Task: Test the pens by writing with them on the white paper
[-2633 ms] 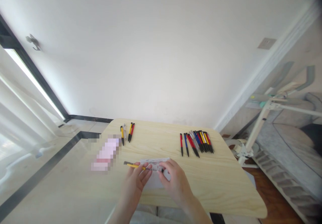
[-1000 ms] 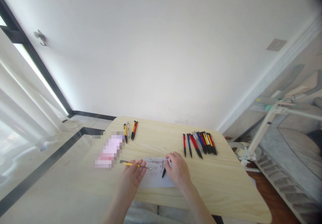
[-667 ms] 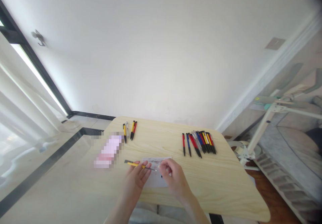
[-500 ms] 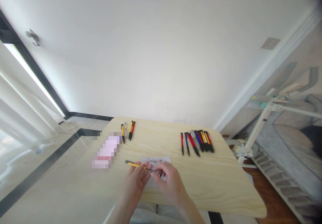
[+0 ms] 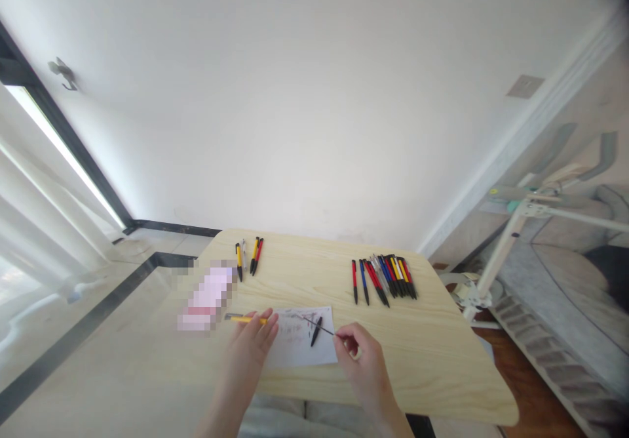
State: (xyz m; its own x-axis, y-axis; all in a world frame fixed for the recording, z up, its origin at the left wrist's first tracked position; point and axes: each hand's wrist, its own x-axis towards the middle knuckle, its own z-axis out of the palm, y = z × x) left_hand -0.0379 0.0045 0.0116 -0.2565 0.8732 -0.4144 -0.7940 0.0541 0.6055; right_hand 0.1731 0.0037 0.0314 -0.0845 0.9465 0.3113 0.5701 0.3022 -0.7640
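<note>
- Two bare hands are held above a pale wood-grained table (image 5: 417, 359), set well apart from each other.
- By the right hand (image 5: 364, 359) a thin, dark refill (image 5: 327, 331) is pinched at one end between thumb and fingers; its slim shaft is slanted up and leftward over the paper, and its far end is seen as paler.
- By the left hand (image 5: 250, 338) a yellow pen barrel (image 5: 240, 318) is gripped, the fingers being stretched rather than curled; the barrel is laid nearly level, with a greyish end pointed left and its other end partly covered by the fingers.
- Beneath the refill, a short black tapered piece (image 5: 316, 333) is rested obliquely on the sheet of paper (image 5: 295, 354), its narrower end turned toward the person.
- The white sheet is marked with dark and faintly reddish scribbles, mostly along its upper half.
- At the right of the table a row of pens (image 5: 393, 277) in red, blue, yellow and clear is laid close together, black tips turned nearward.
- At the left, a smaller group of pens (image 5: 256, 258) is placed beside a pixelated pink patch (image 5: 209, 297).
</note>
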